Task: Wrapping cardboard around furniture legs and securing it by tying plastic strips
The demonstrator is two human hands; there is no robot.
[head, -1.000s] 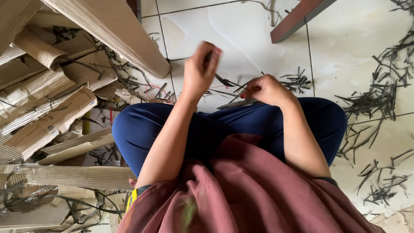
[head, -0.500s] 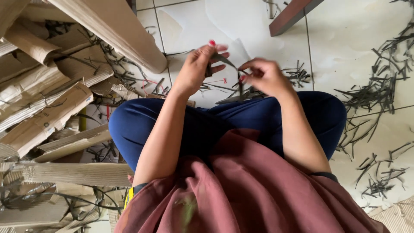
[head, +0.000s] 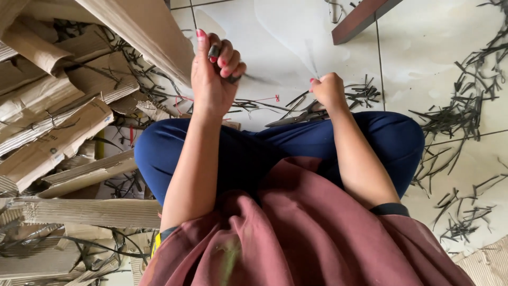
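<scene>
I sit cross-legged on a tiled floor in blue trousers [head: 174, 153] and a maroon top. My left hand [head: 211, 79] is raised and curled around a dark strip [head: 214, 51]. From it a thin blurred length runs right toward my right hand [head: 329, 90], which is closed in a fist just above my knee, pinching that end. Metal scissors [head: 290, 119] lie on my leg just below and left of the right hand, not held.
Torn cardboard sheets [head: 58, 143] and a thick cardboard roll [head: 143, 32] pile up on the left. Dark cut strips [head: 465, 116] lie scattered over the white tiles at right and ahead. A brown wooden bar [head: 365, 18] crosses the top.
My left hand has risen and moved left, drawing the dark strip out. My right hand has dropped toward the knee and closed tighter. The hands are farther apart than before.
</scene>
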